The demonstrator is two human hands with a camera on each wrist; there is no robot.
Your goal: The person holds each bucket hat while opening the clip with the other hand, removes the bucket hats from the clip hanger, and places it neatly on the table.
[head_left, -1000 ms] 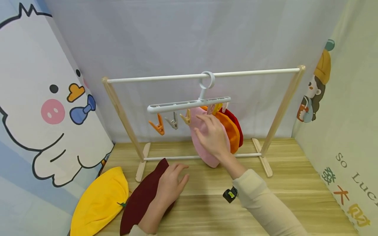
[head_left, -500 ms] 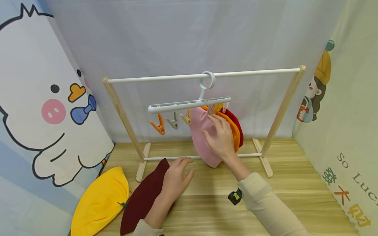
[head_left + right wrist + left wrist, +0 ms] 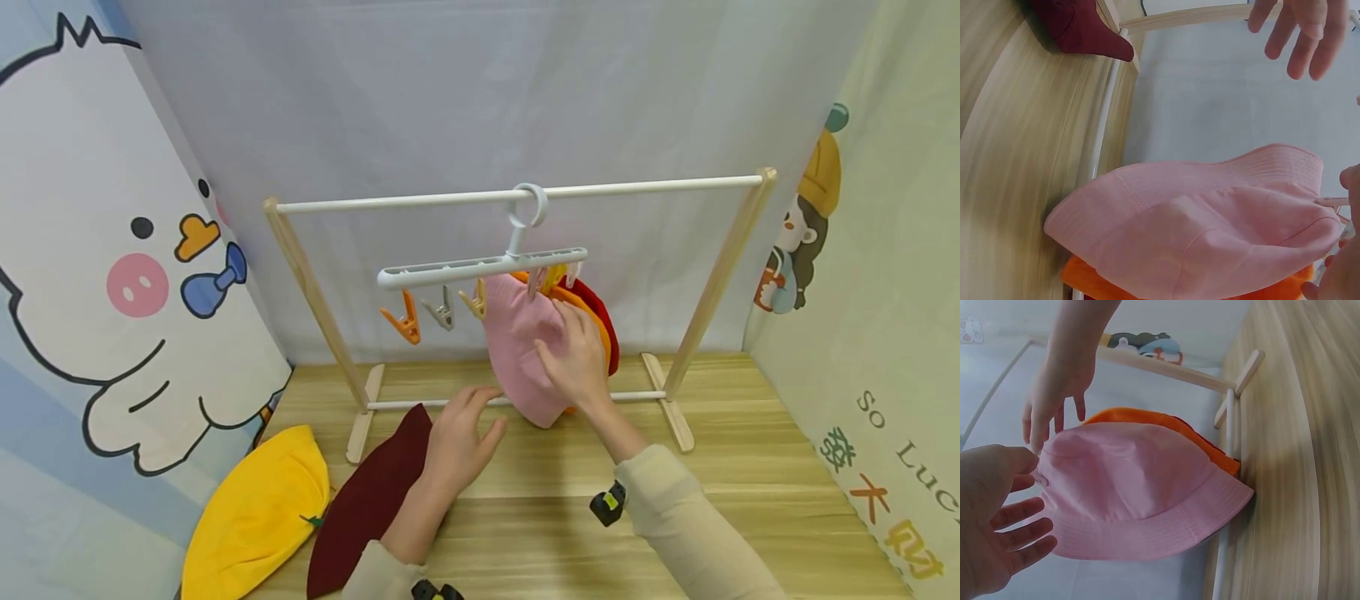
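Observation:
A pink bucket hat hangs from a pink clothespin on the pale grey hanger. Behind it hang an orange hat and a red hat, both largely covered. My right hand is at the pink hat's right side, fingers extended and overlapping it in the head view. Lower and to the left, my left hand hovers with spread fingers, holding nothing. In the left wrist view its fingertips are right by the pink brim. A dark red hat lies left of that hand.
The hanger hooks over the white rail of a wooden-legged rack. Orange, grey and tan clothespins dangle from its left half, gripping nothing. A yellow hat with a green stem lies at the table's left.
My right hand has moved right and down from the pink clothespin area, uncovering more of the pink hat. My left hand has risen and shifted right, towards the hanging hats.

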